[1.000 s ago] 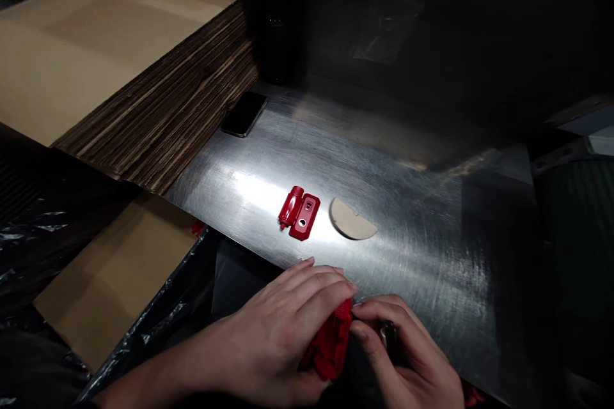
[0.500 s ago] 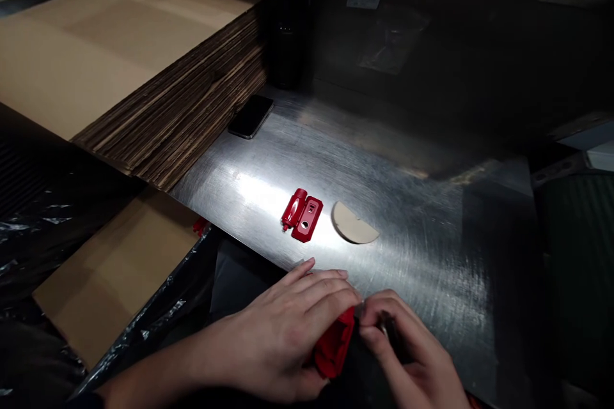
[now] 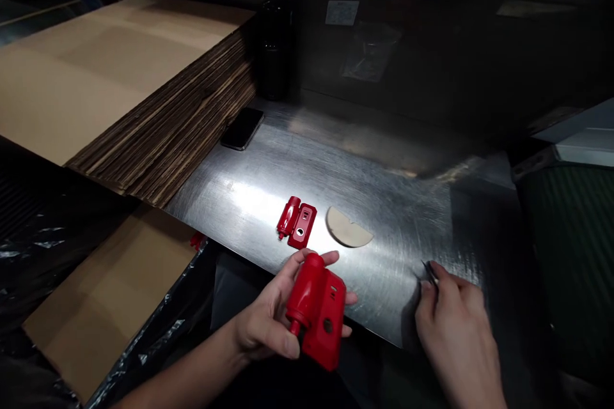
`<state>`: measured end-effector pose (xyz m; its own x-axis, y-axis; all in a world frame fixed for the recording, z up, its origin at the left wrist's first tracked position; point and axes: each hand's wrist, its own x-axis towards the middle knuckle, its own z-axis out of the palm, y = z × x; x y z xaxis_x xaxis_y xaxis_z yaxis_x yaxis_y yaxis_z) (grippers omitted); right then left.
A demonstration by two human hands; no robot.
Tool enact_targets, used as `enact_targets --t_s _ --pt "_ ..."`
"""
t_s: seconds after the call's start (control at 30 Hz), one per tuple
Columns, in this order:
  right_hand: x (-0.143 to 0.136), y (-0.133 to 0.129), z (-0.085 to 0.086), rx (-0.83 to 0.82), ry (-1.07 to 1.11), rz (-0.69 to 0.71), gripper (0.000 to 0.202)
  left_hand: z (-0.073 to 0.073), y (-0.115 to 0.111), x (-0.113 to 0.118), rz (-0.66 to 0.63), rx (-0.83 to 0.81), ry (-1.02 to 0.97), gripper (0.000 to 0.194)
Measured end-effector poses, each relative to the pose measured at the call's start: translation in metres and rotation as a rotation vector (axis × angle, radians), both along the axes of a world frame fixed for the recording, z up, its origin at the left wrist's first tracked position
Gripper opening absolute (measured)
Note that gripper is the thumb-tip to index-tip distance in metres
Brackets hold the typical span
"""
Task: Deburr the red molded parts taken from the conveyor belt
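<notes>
While left hand [image 3: 268, 323] grasps red part [image 3: 317, 313], right hand [image 3: 453, 326] pinches thin dark tool [image 3: 428, 270]

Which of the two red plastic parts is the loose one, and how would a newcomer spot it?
Start at the shiny scratched metal tabletop, right of the tall stack of brown corrugated cardboard sheets. Near its front edge lies the small red plastic hinge-shaped part, beside a tan half-round cardboard piece. Unlike the larger-looking red plastic part in the left hand, nothing touches it.
</notes>
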<state>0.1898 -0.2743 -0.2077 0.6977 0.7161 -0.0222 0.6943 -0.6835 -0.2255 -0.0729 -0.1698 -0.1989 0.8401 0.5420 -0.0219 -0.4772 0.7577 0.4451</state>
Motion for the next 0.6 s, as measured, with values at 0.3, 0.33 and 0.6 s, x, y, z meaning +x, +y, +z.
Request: enact_targets --t_s 0.3,0.33,0.6 --pt "-0.037 0.072 0.011 0.175 -0.191 0.443 0.054 0.019 0.008 0.001 0.204 -0.05 0.004 0.078" --pt "-0.044 0.08 0.008 0.175 -0.179 0.471 0.05 0.02 0.008 0.0 0.225 -0.035 0.025 0.077" --pt "-0.075 0.057 0.022 0.208 0.198 0.272 0.03 0.022 0.011 -0.012 0.434 0.069 0.217 0.086"
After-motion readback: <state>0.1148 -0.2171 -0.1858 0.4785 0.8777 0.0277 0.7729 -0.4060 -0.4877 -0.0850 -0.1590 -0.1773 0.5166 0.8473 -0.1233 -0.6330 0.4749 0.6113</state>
